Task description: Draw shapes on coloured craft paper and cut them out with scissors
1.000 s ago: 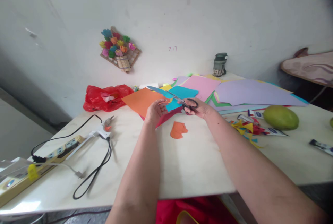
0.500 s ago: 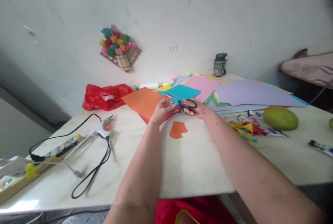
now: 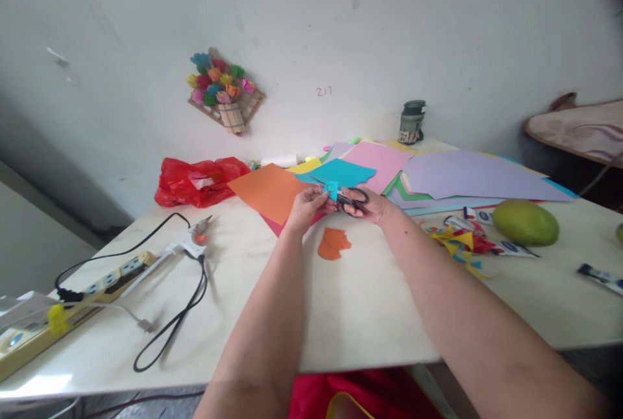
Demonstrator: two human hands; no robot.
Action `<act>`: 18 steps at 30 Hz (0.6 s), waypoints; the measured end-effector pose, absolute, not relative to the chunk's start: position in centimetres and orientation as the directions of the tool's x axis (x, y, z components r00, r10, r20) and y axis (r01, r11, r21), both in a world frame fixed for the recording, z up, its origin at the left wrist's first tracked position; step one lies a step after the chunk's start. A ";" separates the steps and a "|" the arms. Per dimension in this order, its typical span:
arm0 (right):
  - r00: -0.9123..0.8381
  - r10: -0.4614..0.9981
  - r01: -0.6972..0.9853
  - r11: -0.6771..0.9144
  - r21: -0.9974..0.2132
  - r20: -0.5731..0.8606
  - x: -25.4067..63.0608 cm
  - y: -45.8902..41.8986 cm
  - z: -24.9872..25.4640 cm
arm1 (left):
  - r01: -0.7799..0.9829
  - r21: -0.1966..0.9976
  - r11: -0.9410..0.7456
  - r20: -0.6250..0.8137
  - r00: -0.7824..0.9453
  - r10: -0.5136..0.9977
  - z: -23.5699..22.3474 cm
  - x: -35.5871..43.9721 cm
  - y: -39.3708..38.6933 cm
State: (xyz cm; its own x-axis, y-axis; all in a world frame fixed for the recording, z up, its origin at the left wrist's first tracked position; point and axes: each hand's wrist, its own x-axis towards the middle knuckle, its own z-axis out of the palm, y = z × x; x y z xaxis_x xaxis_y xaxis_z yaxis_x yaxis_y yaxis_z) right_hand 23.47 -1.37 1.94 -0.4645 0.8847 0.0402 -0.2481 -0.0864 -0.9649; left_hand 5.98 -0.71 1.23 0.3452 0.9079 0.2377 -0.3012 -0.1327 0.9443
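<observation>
My left hand [image 3: 311,205] pinches a small piece of blue paper [image 3: 331,189] that has a round outline drawn on it. In my right hand [image 3: 372,203] is a pair of scissors with black handles [image 3: 354,202], fingers wrapped through the loops. The scissor blades point left, close to the blue piece; whether they touch its edge I cannot tell. Beneath and behind the hands lie a larger blue sheet [image 3: 348,174] and an orange sheet [image 3: 267,191]. Cut orange paper pieces [image 3: 333,243] rest on the table just in front of my hands.
To the left are a glue gun [image 3: 193,242], a power strip [image 3: 117,279] and a red plastic bag [image 3: 197,185]. On the right lie paper scraps [image 3: 455,242], a green mango [image 3: 525,222], glue tubes and a purple sheet [image 3: 467,172]. A dark bottle [image 3: 412,122] stands by the wall.
The small blue piece has turned in my left hand, so its face with the round outline now shows more fully. Both hands stay in nearly the same place.
</observation>
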 end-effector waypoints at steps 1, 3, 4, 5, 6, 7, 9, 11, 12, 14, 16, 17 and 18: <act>-0.464 0.885 -0.248 -0.090 -0.965 0.036 23.5 -1.4 1.9 | -0.300 0.945 -0.132 0.238 0.350 0.906 1.2 6.0 -0.7; -0.457 0.889 -0.257 -0.089 -0.962 0.040 23.4 -1.3 1.9 | -0.298 0.946 -0.127 0.234 0.357 0.904 1.3 5.9 -0.8; -0.452 0.891 -0.262 -0.086 -0.961 0.043 23.5 -1.3 1.9 | -0.294 0.948 -0.120 0.225 0.355 0.907 1.3 5.9 -0.8; -0.449 0.892 -0.264 -0.083 -0.961 0.046 23.5 -1.3 1.9 | -0.290 0.951 -0.107 0.207 0.343 0.916 1.4 5.9 -0.8; -0.447 0.893 -0.263 -0.080 -0.961 0.048 23.5 -1.4 1.9 | -0.288 0.954 -0.086 0.178 0.313 0.933 1.5 5.8 -0.8; -0.447 0.893 -0.257 -0.078 -0.963 0.047 23.6 -1.4 1.9 | -0.293 0.954 -0.057 0.138 0.265 0.954 1.6 5.7 -0.7; -0.453 0.890 -0.235 -0.066 -0.970 0.050 23.7 -1.5 2.0 | -0.319 0.948 0.011 0.030 0.122 0.992 1.9 5.5 -0.6; -0.469 0.882 -0.198 -0.049 -0.979 0.051 23.8 -1.5 2.0 | -0.362 0.930 0.064 -0.076 -0.020 0.997 2.1 5.1 -0.4; -0.481 0.876 -0.168 -0.043 -0.985 0.043 23.9 -1.5 2.0 | -0.389 0.918 0.079 -0.116 -0.072 0.991 2.1 4.9 -0.3; -0.497 0.868 -0.092 -0.039 -0.995 0.012 24.0 -1.6 2.1 | -0.457 0.885 0.087 -0.160 -0.123 0.979 2.2 4.4 -0.2; -0.497 0.868 -0.019 -0.035 -0.999 -0.021 24.0 -1.7 2.2 | -0.520 0.851 0.077 -0.166 -0.127 0.978 2.0 3.9 -0.1; -0.495 0.868 0.013 -0.033 -0.999 -0.035 24.0 -1.7 2.3 | -0.534 0.843 0.072 -0.162 -0.124 0.979 1.9 3.7 0.0; -0.494 0.868 0.040 -0.032 -0.999 -0.048 23.9 -1.7 2.3 | -0.533 0.843 0.066 -0.154 -0.124 0.980 1.8 3.5 0.1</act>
